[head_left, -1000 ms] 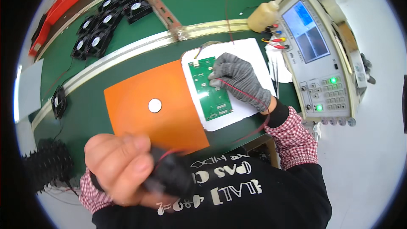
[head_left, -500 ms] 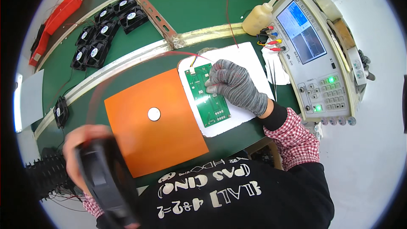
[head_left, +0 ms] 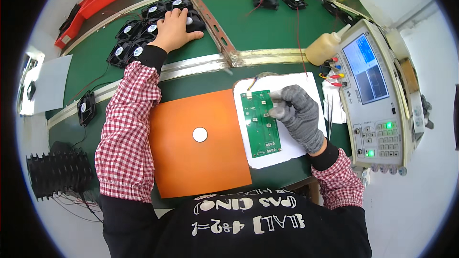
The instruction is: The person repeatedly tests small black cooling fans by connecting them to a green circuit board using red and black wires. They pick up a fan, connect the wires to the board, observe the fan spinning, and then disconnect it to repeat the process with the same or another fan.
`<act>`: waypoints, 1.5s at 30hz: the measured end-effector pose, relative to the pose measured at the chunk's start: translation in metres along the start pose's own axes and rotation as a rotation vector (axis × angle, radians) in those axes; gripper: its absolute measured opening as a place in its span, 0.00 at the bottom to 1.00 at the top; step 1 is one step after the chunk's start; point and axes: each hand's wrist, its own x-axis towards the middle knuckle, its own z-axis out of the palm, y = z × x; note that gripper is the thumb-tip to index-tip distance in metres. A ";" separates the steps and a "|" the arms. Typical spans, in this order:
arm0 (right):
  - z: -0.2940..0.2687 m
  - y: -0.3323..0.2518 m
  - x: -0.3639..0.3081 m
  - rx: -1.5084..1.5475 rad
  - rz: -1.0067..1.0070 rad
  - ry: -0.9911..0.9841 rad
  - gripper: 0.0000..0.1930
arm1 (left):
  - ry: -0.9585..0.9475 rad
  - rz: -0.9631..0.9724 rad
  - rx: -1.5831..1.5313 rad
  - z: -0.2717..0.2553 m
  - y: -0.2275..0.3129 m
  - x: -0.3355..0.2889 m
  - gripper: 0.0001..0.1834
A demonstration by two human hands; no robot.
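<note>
My bare left hand (head_left: 174,31) reaches over a group of black square cooling fans (head_left: 128,29) at the back left. Its fingers are spread across the rightmost fan (head_left: 190,20), thumb at the near side and fingertips at the far side, partly hiding it. A grey knit glove covers my right hand (head_left: 299,117), its fingertips bare. Thumb and forefinger stand apart, with nothing visible between them, over the right edge of a green circuit board (head_left: 258,134). That board lies on a white pad (head_left: 299,82), with a short cable plugged in at its far left corner.
An orange mat (head_left: 201,167) with a white disc (head_left: 200,134) lies left of the pad. A slotted metal bar (head_left: 210,21) divides the back bench. At right stand a test instrument (head_left: 368,74) and a glue bottle (head_left: 322,50). Stacked fans (head_left: 57,174) are at the left.
My left hand has let go of the fan it held at the lower left and moved up to the grouped fans. A red wire no longer runs to my right hand, whose fingers have parted.
</note>
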 end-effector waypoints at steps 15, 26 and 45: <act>-0.009 -0.030 -0.003 -0.604 -0.419 -0.434 0.18 | -0.486 0.867 -0.500 -0.149 0.084 -0.179 0.21; -0.006 -0.009 0.002 -0.133 0.104 -0.237 0.06 | -0.098 0.660 -0.277 -0.129 0.087 -0.209 0.23; -0.007 0.007 0.001 -0.132 -0.043 -0.326 0.08 | -0.160 0.293 -0.694 -0.087 0.094 -0.216 0.53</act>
